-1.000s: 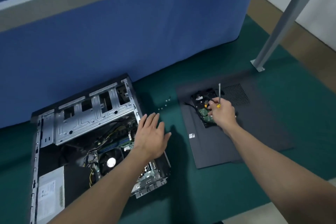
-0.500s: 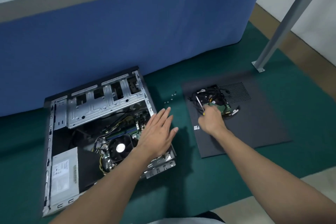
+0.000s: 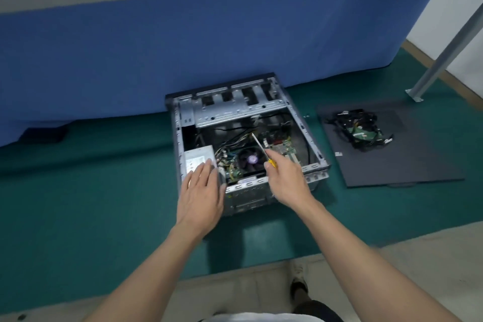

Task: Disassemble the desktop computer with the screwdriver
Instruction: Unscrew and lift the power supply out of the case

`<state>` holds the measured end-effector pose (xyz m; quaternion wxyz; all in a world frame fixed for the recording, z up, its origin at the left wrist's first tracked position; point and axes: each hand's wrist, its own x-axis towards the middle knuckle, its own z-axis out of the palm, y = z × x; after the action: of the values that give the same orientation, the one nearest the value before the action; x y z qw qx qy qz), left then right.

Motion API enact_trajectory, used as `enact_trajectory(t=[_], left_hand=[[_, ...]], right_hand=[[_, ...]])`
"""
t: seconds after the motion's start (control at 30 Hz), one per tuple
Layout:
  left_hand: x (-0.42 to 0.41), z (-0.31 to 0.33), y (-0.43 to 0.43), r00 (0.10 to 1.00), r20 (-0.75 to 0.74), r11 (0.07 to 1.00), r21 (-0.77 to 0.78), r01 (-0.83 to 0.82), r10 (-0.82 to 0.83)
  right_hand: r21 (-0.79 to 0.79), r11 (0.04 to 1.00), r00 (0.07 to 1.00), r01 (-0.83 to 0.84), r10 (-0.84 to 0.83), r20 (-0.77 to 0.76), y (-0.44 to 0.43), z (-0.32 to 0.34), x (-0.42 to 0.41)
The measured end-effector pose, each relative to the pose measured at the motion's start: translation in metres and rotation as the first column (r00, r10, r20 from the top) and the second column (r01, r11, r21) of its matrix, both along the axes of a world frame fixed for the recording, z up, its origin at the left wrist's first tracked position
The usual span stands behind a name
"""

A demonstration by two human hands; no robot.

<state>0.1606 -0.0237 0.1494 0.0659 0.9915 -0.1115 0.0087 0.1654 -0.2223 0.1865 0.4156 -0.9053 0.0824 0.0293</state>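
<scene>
An open desktop computer case [image 3: 311, 144] lies on its side on the green mat, with the CPU fan [image 3: 249, 158], motherboard [image 3: 283, 148] and silver power supply [image 3: 197, 155] exposed. My right hand [image 3: 287, 180] grips a yellow-handled screwdriver [image 3: 262, 148] whose shaft points up and left over the fan, its tip near the cables. My left hand [image 3: 201, 191] hovers flat with straight fingers over the case's near left corner, by the power supply.
The black side panel [image 3: 418, 165] lies on the mat to the right, carrying a removed drive with tangled cables [image 3: 362, 129]. A few small screws [image 3: 306, 116] sit between case and panel. A blue partition stands behind; a grey metal leg [image 3: 441, 55] rises at right.
My right hand left the drive on the side panel and carried the screwdriver left to over the open case. My left hand shifted from the case's right edge to its left near corner.
</scene>
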Motion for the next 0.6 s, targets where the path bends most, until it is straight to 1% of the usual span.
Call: enact_trajectory(t=[0.07, 0.1, 0.13, 0.2, 0.23, 0.27, 0.3, 0.33, 0.37, 0.4, 0.43, 0.5, 0.53, 0.57, 0.6], left_hand=[[-0.014, 0.000, 0.026, 0.994, -0.026, 0.991, -0.080, -0.104, 0.102], [-0.018, 0.002, 0.035, 0.982, -0.061, 0.972, -0.141, -0.186, 0.179], [-0.022, 0.004, 0.042, 0.956, -0.130, 0.935, -0.210, -0.286, 0.263], [-0.026, 0.008, 0.053, 0.863, -0.332, 0.818, -0.313, -0.482, 0.381], [-0.027, 0.009, 0.056, 0.815, -0.414, 0.776, -0.315, -0.546, 0.405], [-0.029, 0.009, 0.059, 0.781, -0.470, 0.757, -0.301, -0.580, 0.411], [-0.030, 0.010, 0.059, 0.753, -0.512, 0.740, -0.293, -0.605, 0.413], [-0.030, 0.010, 0.058, 0.723, -0.549, 0.703, -0.308, -0.642, 0.420], [-0.031, 0.010, 0.056, 0.689, -0.591, 0.633, -0.354, -0.688, 0.419], [-0.032, 0.009, 0.052, 0.648, -0.650, 0.530, -0.413, -0.740, 0.398], [-0.032, 0.008, 0.046, 0.603, -0.712, 0.407, -0.463, -0.788, 0.358], [-0.033, 0.009, 0.033, 0.531, -0.813, 0.187, -0.498, -0.847, 0.240], [-0.033, 0.010, 0.027, 0.510, -0.841, 0.112, -0.498, -0.860, 0.177], [-0.032, 0.011, 0.021, 0.502, -0.856, 0.068, -0.497, -0.865, 0.123], [-0.031, 0.011, 0.016, 0.500, -0.862, 0.047, -0.498, -0.866, 0.085]], right_hand=[[0.051, 0.999, 0.998, -0.015, 0.018, -0.063, 0.025, -0.008, -0.017], [0.074, 0.997, 0.995, -0.013, 0.020, -0.095, 0.036, -0.012, -0.024], [0.092, 0.996, 0.992, -0.002, 0.013, -0.122, 0.045, -0.014, -0.030], [0.103, 0.994, 0.988, 0.031, -0.015, -0.152, 0.060, -0.017, -0.043], [0.112, 0.992, 0.987, 0.053, -0.036, -0.155, 0.065, -0.018, -0.049], [0.129, 0.988, 0.985, 0.083, -0.062, -0.162, 0.069, -0.019, -0.056], [0.160, 0.980, 0.980, 0.120, -0.091, -0.179, 0.071, -0.020, -0.062], [0.207, 0.965, 0.972, 0.162, -0.119, -0.205, 0.073, -0.021, -0.068], [0.267, 0.942, 0.962, 0.203, -0.142, -0.232, 0.074, -0.022, -0.074], [0.330, 0.913, 0.953, 0.241, -0.157, -0.260, 0.075, -0.024, -0.079], [0.383, 0.883, 0.943, 0.272, -0.166, -0.288, 0.075, -0.026, -0.083], [0.444, 0.840, 0.926, 0.312, -0.163, -0.341, 0.078, -0.028, -0.089], [0.469, 0.822, 0.918, 0.324, -0.153, -0.366, 0.080, -0.030, -0.092], [0.502, 0.796, 0.910, 0.338, -0.139, -0.391, 0.082, -0.031, -0.094], [0.544, 0.761, 0.901, 0.354, -0.122, -0.416, 0.084, -0.033, -0.096]])
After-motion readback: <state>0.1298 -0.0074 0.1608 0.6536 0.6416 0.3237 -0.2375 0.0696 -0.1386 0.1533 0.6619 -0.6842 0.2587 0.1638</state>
